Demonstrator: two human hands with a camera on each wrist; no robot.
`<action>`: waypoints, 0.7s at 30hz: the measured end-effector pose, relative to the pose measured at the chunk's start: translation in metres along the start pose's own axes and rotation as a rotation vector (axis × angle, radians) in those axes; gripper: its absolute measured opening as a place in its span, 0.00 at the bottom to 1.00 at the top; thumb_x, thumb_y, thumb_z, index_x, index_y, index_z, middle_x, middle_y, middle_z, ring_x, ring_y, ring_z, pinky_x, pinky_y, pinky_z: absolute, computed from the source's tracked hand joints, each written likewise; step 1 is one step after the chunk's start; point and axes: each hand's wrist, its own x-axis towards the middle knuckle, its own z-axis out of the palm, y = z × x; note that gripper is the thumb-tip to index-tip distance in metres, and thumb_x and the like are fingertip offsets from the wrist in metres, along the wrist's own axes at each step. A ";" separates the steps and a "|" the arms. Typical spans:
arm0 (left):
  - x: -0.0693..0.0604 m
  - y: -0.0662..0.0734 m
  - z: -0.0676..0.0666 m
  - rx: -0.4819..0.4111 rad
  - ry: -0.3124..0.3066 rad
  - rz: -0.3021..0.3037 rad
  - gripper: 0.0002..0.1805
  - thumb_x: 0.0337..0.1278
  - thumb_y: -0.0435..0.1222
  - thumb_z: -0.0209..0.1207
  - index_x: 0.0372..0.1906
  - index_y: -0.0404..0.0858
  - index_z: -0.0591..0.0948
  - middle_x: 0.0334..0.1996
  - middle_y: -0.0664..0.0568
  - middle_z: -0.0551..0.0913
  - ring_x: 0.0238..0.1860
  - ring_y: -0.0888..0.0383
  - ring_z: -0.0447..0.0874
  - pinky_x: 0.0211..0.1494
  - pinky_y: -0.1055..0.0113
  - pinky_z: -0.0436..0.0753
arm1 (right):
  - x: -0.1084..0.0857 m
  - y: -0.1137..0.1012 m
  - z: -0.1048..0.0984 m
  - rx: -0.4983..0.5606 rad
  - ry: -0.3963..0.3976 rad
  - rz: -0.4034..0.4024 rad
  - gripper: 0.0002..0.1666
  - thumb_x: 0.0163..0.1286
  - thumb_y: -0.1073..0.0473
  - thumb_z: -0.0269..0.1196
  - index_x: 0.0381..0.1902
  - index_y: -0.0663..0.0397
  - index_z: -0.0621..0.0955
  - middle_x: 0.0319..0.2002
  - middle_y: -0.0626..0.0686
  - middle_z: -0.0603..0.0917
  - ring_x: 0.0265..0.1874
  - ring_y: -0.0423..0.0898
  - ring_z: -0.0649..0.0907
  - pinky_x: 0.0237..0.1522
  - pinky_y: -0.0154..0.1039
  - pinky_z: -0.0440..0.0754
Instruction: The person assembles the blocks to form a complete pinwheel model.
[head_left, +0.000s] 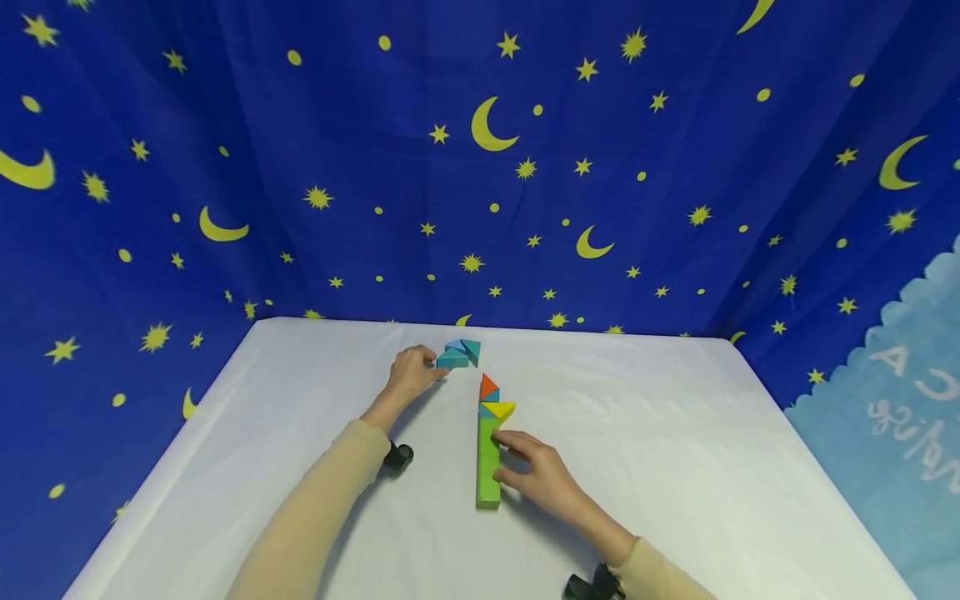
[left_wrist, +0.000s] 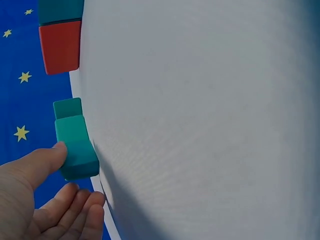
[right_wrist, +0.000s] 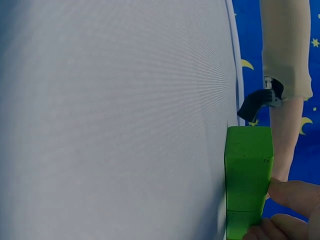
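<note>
In the head view, a row of green blocks (head_left: 488, 479) lies on the white table. At its far end sit a yellow triangular block (head_left: 501, 408), a red triangular block (head_left: 489, 386) and blue triangular pieces (head_left: 484, 412). My right hand (head_left: 546, 477) touches the row's right side with spread fingers; the right wrist view shows its thumb against a green block (right_wrist: 249, 170). Farther back, my left hand (head_left: 411, 372) is beside a small group of teal triangular blocks (head_left: 453, 360). In the left wrist view its thumb touches a teal block (left_wrist: 77, 145), while the other fingers stay apart from it.
The white tabletop (head_left: 675, 433) reaches back to a blue curtain (head_left: 420, 167) with yellow moons and stars. A light-blue cloth with white lettering (head_left: 892, 400) hangs at the right. Black wrist devices (head_left: 399, 457) sit under both forearms.
</note>
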 end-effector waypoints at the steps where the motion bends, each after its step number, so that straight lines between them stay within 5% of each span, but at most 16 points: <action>1: 0.000 -0.001 0.000 0.000 0.000 0.002 0.20 0.49 0.38 0.69 0.44 0.28 0.81 0.39 0.40 0.82 0.43 0.46 0.79 0.48 0.53 0.76 | 0.000 0.000 0.000 -0.001 -0.003 0.005 0.32 0.61 0.62 0.67 0.61 0.64 0.72 0.59 0.58 0.75 0.55 0.53 0.77 0.54 0.40 0.76; 21: 0.000 -0.005 0.001 0.017 0.021 0.044 0.12 0.49 0.32 0.66 0.39 0.30 0.83 0.35 0.43 0.83 0.39 0.48 0.80 0.45 0.55 0.78 | 0.000 -0.001 0.000 0.000 -0.009 0.017 0.32 0.61 0.63 0.67 0.62 0.64 0.72 0.59 0.56 0.75 0.56 0.51 0.76 0.55 0.37 0.75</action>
